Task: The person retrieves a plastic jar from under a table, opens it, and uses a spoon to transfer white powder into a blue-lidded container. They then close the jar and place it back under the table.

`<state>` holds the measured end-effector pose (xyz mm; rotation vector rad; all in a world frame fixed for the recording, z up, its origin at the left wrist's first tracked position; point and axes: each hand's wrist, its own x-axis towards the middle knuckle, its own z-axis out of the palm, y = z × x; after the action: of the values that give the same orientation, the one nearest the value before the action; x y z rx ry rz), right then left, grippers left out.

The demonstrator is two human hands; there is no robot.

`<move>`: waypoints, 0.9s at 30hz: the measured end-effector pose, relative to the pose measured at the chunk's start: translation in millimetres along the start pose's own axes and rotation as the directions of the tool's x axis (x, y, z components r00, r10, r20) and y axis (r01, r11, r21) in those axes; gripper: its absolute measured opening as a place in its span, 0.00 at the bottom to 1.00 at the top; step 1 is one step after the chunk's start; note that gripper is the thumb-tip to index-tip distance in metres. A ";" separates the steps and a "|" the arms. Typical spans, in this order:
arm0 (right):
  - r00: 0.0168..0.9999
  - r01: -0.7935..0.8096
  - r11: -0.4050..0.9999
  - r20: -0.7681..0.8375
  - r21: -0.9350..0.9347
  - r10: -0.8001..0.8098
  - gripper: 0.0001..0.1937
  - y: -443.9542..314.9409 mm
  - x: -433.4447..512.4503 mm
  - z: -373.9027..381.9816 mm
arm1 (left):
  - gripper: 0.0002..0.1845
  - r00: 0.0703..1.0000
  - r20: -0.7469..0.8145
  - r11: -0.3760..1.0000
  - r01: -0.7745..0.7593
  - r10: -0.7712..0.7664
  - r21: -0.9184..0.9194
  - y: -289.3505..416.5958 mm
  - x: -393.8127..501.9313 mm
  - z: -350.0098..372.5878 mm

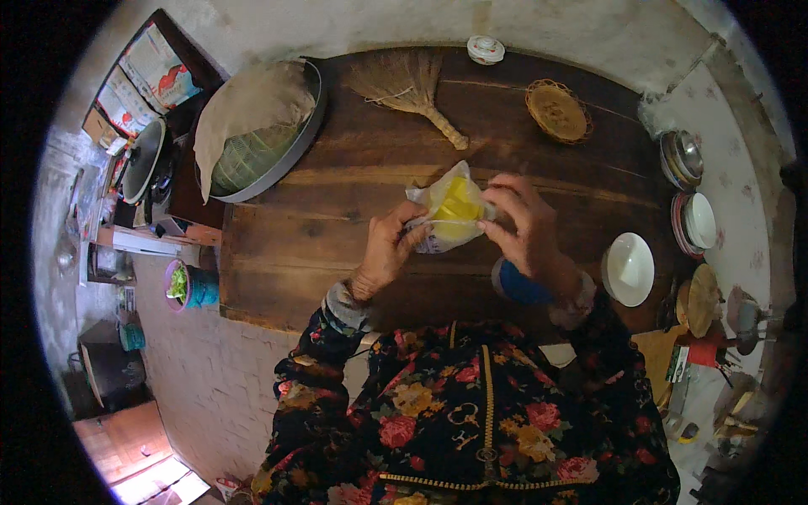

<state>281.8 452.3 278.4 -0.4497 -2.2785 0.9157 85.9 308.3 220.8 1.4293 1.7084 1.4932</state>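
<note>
A whitish plastic bag (435, 243) is held over the wooden table, its mouth spread and facing up. Something bright yellow (459, 199) shows inside; I cannot tell what it is. My left hand (391, 243) pinches the bag's left edge between thumb and fingers. On the opposite side, my right hand (521, 218) grips the rim with thumb and fingertips, slightly blurred. Partly hidden below my right wrist is a round blue object (521, 284) on the table. A white bowl (628, 269) stands to the right of that forearm.
On the wooden table (303, 271) lie a straw hand broom (420, 95), a wicker basket (557, 112) and a lidded white dish (485, 49). A large round pan (278, 173), partly cloth-covered, stands at left. Stacked bowls (699, 219) line the right edge. A bucket of greens (178, 284) stands beyond the left edge.
</note>
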 end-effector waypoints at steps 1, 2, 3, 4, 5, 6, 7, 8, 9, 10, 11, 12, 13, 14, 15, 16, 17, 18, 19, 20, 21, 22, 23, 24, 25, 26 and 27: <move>0.987 0.157 0.978 0.011 -0.140 -0.157 0.18 -4.7 0.9 -3.0 | 0.13 0.999 -0.016 0.996 0.035 -0.037 -0.086 -0.6 -3.2 0.8; 0.962 0.273 0.912 0.085 -0.308 -0.259 0.19 -8.2 1.9 -3.0 | 0.13 0.997 -0.027 0.983 0.068 -0.074 -0.172 -1.0 -5.2 2.0; 0.939 0.343 0.897 0.112 -0.279 -0.324 0.18 -9.6 3.6 -1.0 | 0.12 0.997 -0.050 0.980 0.052 -0.062 -0.194 -1.1 -7.3 1.9; 0.922 0.381 0.881 0.182 -0.282 -0.341 0.18 -8.0 7.2 2.5 | 0.12 0.996 -0.074 0.976 0.032 -0.049 -0.215 -1.2 -8.6 2.3; 0.900 0.414 0.857 0.278 -0.306 -0.335 0.18 -5.2 9.7 6.1 | 0.11 0.995 -0.088 0.974 0.030 -0.051 -0.224 -1.3 -9.9 2.5; 0.902 0.422 0.855 0.233 -0.303 -0.363 0.18 -1.3 12.6 11.4 | 0.12 0.997 -0.056 0.987 0.046 -0.055 -0.156 -0.7 -13.4 -1.3; 0.903 0.424 0.846 0.216 -0.322 -0.371 0.18 3.2 16.2 17.2 | 0.13 0.997 -0.016 0.994 0.078 -0.079 -0.073 -0.3 -17.1 -5.1; 0.906 0.420 0.853 0.204 -0.311 -0.372 0.18 5.8 15.3 18.7 | 0.15 0.993 0.002 0.992 0.122 -0.122 0.018 -0.2 -20.6 -7.4; 0.908 0.416 0.859 0.192 -0.300 -0.373 0.18 8.4 16.9 21.1 | 0.14 0.996 -0.004 0.996 0.090 -0.090 -0.001 -0.4 -24.0 -9.1; 0.914 0.401 0.879 0.185 -0.258 -0.362 0.17 8.9 16.0 19.8 | 0.13 0.997 -0.027 0.997 0.076 -0.076 -0.015 -0.9 -27.1 -9.1; 0.906 0.420 0.884 0.152 -0.203 -0.395 0.17 8.0 15.3 19.4 | 0.12 0.997 -0.045 0.998 0.061 -0.061 -0.007 -1.4 -29.8 -8.9; 0.898 0.397 0.891 0.293 -0.222 -0.327 0.17 6.1 15.4 19.1 | 0.12 0.996 -0.071 0.997 0.051 -0.055 -0.055 -2.3 -31.2 -8.4; 0.865 0.411 0.883 0.403 -0.225 -0.300 0.17 3.0 15.7 18.8 | 0.11 0.995 -0.091 0.996 0.040 -0.048 -0.083 -2.9 -32.5 -7.0; 0.827 0.452 0.867 0.463 -0.209 -0.320 0.17 -0.7 17.3 20.4 | 0.10 0.994 -0.096 0.995 0.036 -0.045 -0.098 -3.0 -33.7 -6.4; 0.785 0.482 0.827 0.561 -0.288 -0.262 0.17 -5.4 17.5 23.5 | 0.09 0.994 -0.113 1.000 -0.002 0.000 -0.024 -2.7 -34.7 -5.8; 0.750 0.538 0.770 0.612 -0.343 -0.252 0.17 -10.8 16.2 28.4 | 0.09 0.993 -0.110 0.997 -0.035 0.042 0.065 -1.9 -35.5 -5.8; 0.706 0.588 0.710 0.675 -0.388 -0.216 0.17 -14.9 15.4 33.3 | 0.08 0.990 -0.116 0.983 -0.064 0.085 0.173 -1.0 -35.5 -5.9; 0.692 0.605 0.676 0.697 -0.421 -0.186 0.17 -17.5 15.0 38.1 | 0.08 0.992 -0.106 0.990 -0.061 0.075 0.130 0.2 -35.4 -5.8; 0.670 0.618 0.644 0.731 -0.450 -0.132 0.17 -19.2 14.3 43.0 | 0.07 0.992 -0.109 0.993 -0.055 0.067 0.104 1.5 -35.0 -5.4; 0.653 0.632 0.612 0.752 -0.475 -0.091 0.17 -19.6 13.5 46.2 | 0.07 0.990 -0.110 0.993 -0.077 0.087 0.089 2.5 -34.2 -4.9; 0.636 0.652 0.599 0.765 -0.464 -0.099 0.17 -18.9 13.2 48.2 | 0.06 0.991 -0.119 0.998 -0.050 0.054 0.036 3.0 -32.6 -4.8; 0.626 0.671 0.586 0.770 -0.453 -0.122 0.17 -17.5 13.3 48.6 | 0.06 0.991 -0.126 0.999 -0.052 0.051 -0.007 2.8 -29.9 -4.5; 0.627 0.696 0.563 0.759 -0.445 -0.175 0.16 -15.8 13.4 47.1 | 0.06 0.990 -0.126 0.997 -0.064 0.058 -0.044 2.4 -27.4 -4.4; 0.675 0.660 0.642 0.683 -0.391 -0.279 0.17 -13.8 13.7 43.4 | 0.06 0.987 -0.138 0.997 -0.082 0.083 0.010 2.0 -25.4 -4.9; 0.723 0.637 0.701 0.565 -0.322 -0.398 0.19 -11.7 13.9 36.6 | 0.05 0.983 -0.144 0.992 -0.105 0.114 0.070 1.7 -24.0 -5.6; 0.764 0.620 0.746 0.406 -0.243 -0.502 0.20 -9.9 14.2 29.2 | 0.05 0.978 -0.151 0.981 -0.118 0.142 0.153 1.5 -22.7 -6.1; 0.832 0.536 0.800 0.329 -0.270 -0.447 0.23 -9.0 12.6 20.8 | 0.07 0.984 -0.147 0.991 -0.091 0.105 0.095 1.3 -21.0 -6.6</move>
<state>257.9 442.3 278.6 0.1431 -2.6150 0.3027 88.4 286.5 218.1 1.4982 1.8384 1.6351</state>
